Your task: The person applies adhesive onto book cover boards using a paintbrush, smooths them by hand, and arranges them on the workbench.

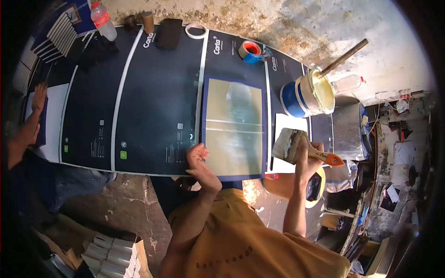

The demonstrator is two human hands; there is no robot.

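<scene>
My right hand [306, 160] grips a wide paintbrush [302, 146] with a wooden, orange-tipped handle; its bristles point left, over a white sheet [285, 123]. My left hand [200, 163] is by the table's front edge, fingers loosely bent, with nothing seen in it. Between my hands lies a dark blue cover sheet [265, 162] bearing two beige boards [220, 153], split by narrow pale strips across the middle. A shiny wet-looking film shows on the boards. Right of them stands a blue and white bucket [301, 99] of cream-coloured paste, a wooden stick [345, 58] leaning in it.
Tape rolls [250, 50], a white ring of tape [196, 31], a brown cylinder [148, 22] and a bottle [104, 21] stand along the table's back. At the left, another person's hands [39, 99] rest on a dark blue piece. A yellowish tub [278, 184] stands below the right front edge.
</scene>
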